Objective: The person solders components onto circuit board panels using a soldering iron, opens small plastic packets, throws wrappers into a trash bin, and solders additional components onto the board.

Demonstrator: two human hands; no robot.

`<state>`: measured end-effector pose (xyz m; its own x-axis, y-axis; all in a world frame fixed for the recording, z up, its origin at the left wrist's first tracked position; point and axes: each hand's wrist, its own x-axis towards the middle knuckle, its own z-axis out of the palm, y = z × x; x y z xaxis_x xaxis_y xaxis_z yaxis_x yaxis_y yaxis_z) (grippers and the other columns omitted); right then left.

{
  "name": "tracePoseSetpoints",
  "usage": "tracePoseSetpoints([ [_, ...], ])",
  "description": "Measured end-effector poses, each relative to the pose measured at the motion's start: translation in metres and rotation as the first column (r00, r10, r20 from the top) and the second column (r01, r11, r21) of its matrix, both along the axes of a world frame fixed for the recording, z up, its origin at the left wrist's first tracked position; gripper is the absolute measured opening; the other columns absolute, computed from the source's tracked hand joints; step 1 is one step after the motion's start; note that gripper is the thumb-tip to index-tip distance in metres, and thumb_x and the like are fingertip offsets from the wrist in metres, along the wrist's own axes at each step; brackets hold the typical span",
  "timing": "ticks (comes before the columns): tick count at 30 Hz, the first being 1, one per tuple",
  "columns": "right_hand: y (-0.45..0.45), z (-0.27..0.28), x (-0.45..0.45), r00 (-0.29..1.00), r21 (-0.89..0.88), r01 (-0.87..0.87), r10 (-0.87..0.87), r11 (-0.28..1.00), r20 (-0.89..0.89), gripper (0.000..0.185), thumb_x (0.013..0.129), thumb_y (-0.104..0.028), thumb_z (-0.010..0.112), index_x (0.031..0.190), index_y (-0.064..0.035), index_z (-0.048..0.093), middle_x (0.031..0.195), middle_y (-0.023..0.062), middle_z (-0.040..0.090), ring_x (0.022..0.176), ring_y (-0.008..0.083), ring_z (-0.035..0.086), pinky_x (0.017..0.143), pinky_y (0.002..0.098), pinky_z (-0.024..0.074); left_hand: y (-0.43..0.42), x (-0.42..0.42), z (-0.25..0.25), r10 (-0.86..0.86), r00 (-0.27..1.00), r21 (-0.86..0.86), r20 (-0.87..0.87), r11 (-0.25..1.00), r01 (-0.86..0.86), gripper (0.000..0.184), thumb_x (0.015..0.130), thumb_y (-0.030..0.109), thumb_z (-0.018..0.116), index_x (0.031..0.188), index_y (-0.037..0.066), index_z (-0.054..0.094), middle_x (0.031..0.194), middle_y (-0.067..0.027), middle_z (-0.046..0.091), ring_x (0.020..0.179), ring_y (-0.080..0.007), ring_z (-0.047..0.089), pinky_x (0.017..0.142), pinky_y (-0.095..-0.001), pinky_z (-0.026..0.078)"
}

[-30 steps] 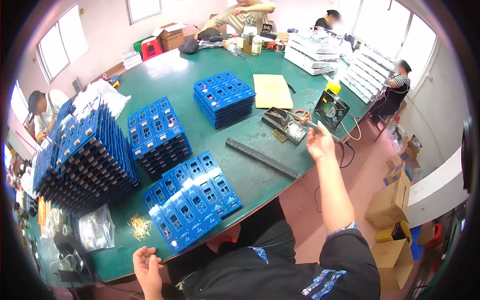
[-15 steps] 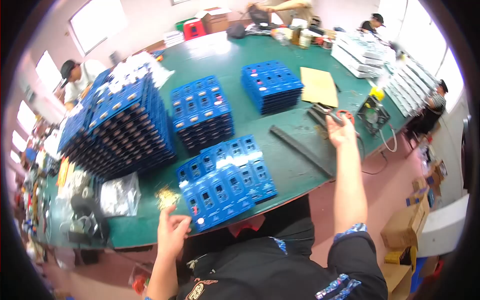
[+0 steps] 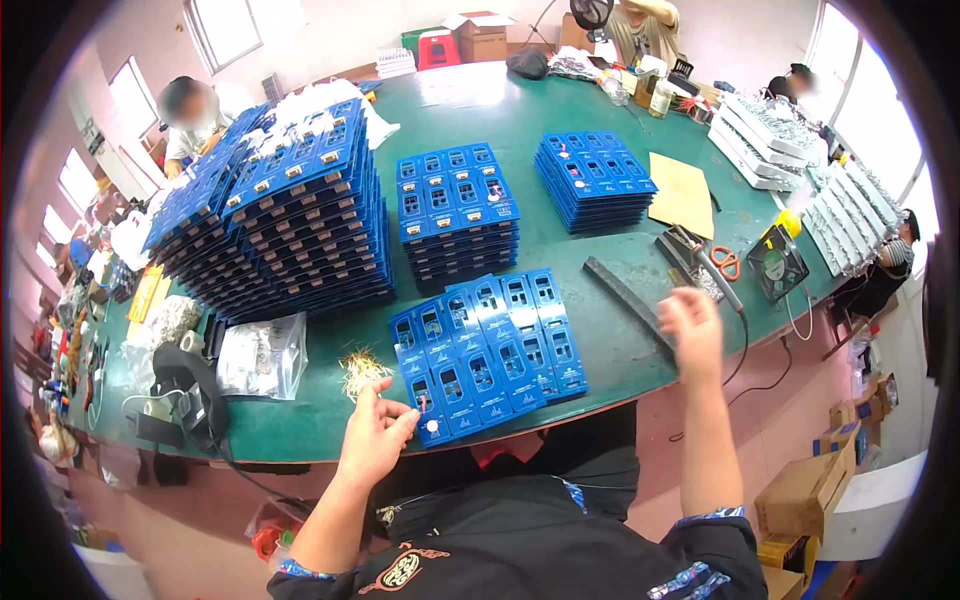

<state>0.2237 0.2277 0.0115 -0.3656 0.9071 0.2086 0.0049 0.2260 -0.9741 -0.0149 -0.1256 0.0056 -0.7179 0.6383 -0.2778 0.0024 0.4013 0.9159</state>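
Two overlapping blue circuit board panels (image 3: 490, 355) lie near the table's front edge. My left hand (image 3: 378, 432) is at their lower left corner, thumb and forefinger apart, holding nothing. Just behind it is a small pile of yellowish pins (image 3: 362, 372). My right hand (image 3: 692, 325) is raised over the front edge, beside the dark bar (image 3: 630, 305); its fingers are curled and blurred, and whether they hold anything is unclear. The soldering iron (image 3: 722, 280) rests at its holder (image 3: 688, 255), next to orange scissors (image 3: 726, 263).
Stacks of blue panels (image 3: 455, 205) stand behind, the tallest (image 3: 300, 215) at left. A small fan (image 3: 778, 262) stands at right, near white stacked trays (image 3: 760, 140). A plastic bag (image 3: 262, 358) lies at front left. Several people sit around the table (image 3: 450, 105).
The soldering iron has left my right hand and lies at the holder. That hand has come back toward the front edge. My left hand has moved to the panels' corner. The view has turned.
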Motion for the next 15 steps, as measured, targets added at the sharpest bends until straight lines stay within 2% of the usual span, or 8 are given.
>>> tracePoseSetpoints([
  [2, -0.054, 0.018, -0.016, 0.936, 0.279, -0.238, 0.144, 0.930, 0.320, 0.017, 0.087, -0.014, 0.069, 0.097, -0.0007, 0.064, 0.085, 0.0062, 0.066, 0.070, 0.0111, 0.062, 0.062, 0.0254, 0.0510, 0.002, -0.001, -0.001, -0.006, 1.000, -0.015, -0.029, 1.000, 0.006, 0.061, 0.090, 0.007, 0.066, 0.139, -0.006, 0.031, 0.094, -0.0109, 0.064, 0.073, -0.0118, 0.061, 0.062, -0.0250, 0.051],
  [4, -0.081, 0.008, -0.031, 0.912, 0.259, -0.332, 0.239, 0.907, 0.332, 0.014, 0.087, -0.013, 0.069, 0.091, 0.0003, 0.067, 0.082, 0.0078, 0.067, 0.067, 0.0120, 0.063, 0.063, 0.0270, 0.0523, 0.003, -0.001, -0.001, -0.005, 0.999, -0.013, -0.035, 1.000, 0.005, 0.062, 0.090, 0.007, 0.066, 0.139, -0.006, 0.031, 0.094, -0.0108, 0.063, 0.073, -0.0116, 0.060, 0.062, -0.0249, 0.051],
  [7, -0.100, 0.000, -0.046, 0.843, 0.106, -0.466, 0.405, 0.879, 0.354, 0.020, 0.086, -0.017, 0.070, 0.093, 0.0012, 0.068, 0.082, 0.0122, 0.069, 0.069, 0.0152, 0.066, 0.065, 0.0281, 0.0536, 0.004, 0.000, 0.000, 0.021, 1.000, 0.014, -0.013, 1.000, -0.021, 0.061, 0.089, 0.006, 0.066, 0.139, -0.005, 0.031, 0.095, -0.0101, 0.062, 0.072, -0.0112, 0.060, 0.061, -0.0243, 0.051],
  [9, -0.104, 0.002, -0.053, 0.788, 0.041, -0.497, 0.432, 0.867, 0.439, 0.028, 0.087, -0.023, 0.069, 0.097, 0.0025, 0.068, 0.083, 0.0133, 0.070, 0.069, 0.0191, 0.068, 0.067, 0.0311, 0.0543, 0.007, 0.000, 0.001, 0.040, 0.999, 0.024, 0.001, 0.999, -0.040, 0.060, 0.089, 0.004, 0.065, 0.139, -0.002, 0.032, 0.096, -0.0090, 0.061, 0.072, -0.0109, 0.060, 0.060, -0.0234, 0.051],
  [12, -0.108, 0.010, -0.061, 0.699, -0.011, -0.554, 0.472, 0.833, 0.536, 0.035, 0.086, -0.028, 0.069, 0.103, 0.0033, 0.066, 0.082, 0.0137, 0.070, 0.070, 0.0235, 0.068, 0.068, 0.0339, 0.0535, 0.011, 0.001, 0.005, 0.027, 0.999, 0.006, -0.031, 1.000, -0.027, 0.060, 0.088, 0.004, 0.066, 0.137, -0.006, 0.033, 0.096, -0.0112, 0.061, 0.075, -0.0111, 0.061, 0.063, -0.0242, 0.051],
  [15, -0.112, 0.009, -0.066, 0.629, -0.009, -0.602, 0.481, 0.798, 0.611, 0.041, 0.086, -0.030, 0.070, 0.109, 0.0032, 0.064, 0.079, 0.0141, 0.068, 0.072, 0.0258, 0.067, 0.068, 0.0352, 0.0524, 0.010, -0.002, -0.009, 0.027, 1.000, 0.106, -0.005, 0.994, -0.026, 0.058, 0.087, 0.001, 0.067, 0.135, -0.004, 0.036, 0.098, -0.0107, 0.058, 0.077, -0.0112, 0.061, 0.066, -0.0247, 0.052],
])
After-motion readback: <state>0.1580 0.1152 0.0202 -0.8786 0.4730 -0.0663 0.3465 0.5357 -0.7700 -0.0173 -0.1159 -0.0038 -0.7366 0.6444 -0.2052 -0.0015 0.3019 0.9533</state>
